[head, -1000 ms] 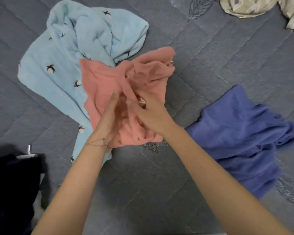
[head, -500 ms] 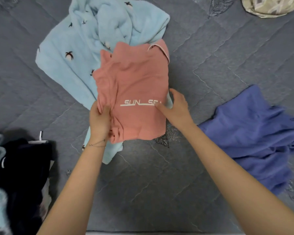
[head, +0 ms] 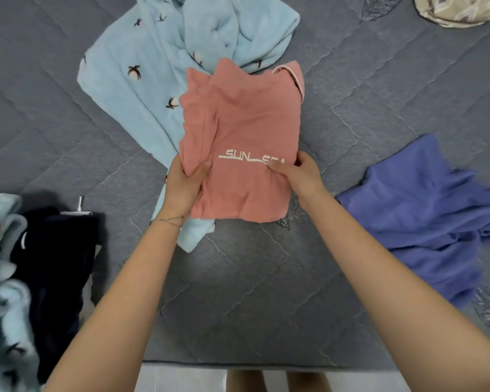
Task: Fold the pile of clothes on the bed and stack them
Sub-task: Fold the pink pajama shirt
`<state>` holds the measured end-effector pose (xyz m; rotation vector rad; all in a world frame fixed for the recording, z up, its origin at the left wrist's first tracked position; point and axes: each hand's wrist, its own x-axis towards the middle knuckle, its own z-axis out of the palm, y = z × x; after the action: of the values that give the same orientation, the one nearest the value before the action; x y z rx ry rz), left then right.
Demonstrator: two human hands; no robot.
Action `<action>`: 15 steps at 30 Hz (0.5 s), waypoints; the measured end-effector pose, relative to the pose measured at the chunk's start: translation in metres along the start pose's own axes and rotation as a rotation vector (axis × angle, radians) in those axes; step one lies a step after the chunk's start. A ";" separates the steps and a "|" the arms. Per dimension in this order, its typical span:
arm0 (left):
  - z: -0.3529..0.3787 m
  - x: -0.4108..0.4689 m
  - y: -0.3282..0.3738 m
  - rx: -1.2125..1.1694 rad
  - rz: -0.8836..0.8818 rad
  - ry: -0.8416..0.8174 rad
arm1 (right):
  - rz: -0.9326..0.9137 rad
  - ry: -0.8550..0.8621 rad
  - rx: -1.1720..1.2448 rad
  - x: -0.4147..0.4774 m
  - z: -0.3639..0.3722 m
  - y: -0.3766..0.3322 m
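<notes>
A salmon-pink T-shirt (head: pixel 244 128) with white lettering is folded into a rough rectangle at the centre of the grey quilted bed (head: pixel 68 123). My left hand (head: pixel 183 185) grips its left edge, thumb on top. My right hand (head: pixel 297 172) grips its right edge, thumb over the lettering. The shirt partly overlaps a crumpled light-blue fleece garment (head: pixel 164 60) with small dark prints. A crumpled blue-purple garment (head: pixel 419 210) lies to the right.
At the left edge sit a dark navy garment (head: pixel 57 273) and more light-blue fleece (head: pixel 3 278), stacked. A beige patterned cloth (head: pixel 458 9) is at the top right corner. The bed's near edge (head: pixel 266 364) runs along the bottom, with floor below.
The bunched pink shirt has been turned and flattened into a folded rectangle with the lettering up. Both hands have shifted to grip its two side edges.
</notes>
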<state>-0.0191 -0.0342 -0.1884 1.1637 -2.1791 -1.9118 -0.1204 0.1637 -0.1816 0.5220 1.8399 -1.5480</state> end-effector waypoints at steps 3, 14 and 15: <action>-0.004 -0.006 0.012 0.059 0.108 -0.017 | -0.018 0.025 0.088 -0.031 -0.005 0.010; -0.021 -0.027 0.028 0.907 0.360 -0.600 | 0.523 0.012 0.250 -0.163 0.038 0.130; -0.022 -0.031 0.017 0.917 0.345 -0.550 | 0.561 -0.022 0.176 -0.162 0.042 0.133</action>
<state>0.0052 -0.0366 -0.1545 0.1699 -3.4244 -1.1560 0.0921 0.1706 -0.1634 1.0005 1.3803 -1.3171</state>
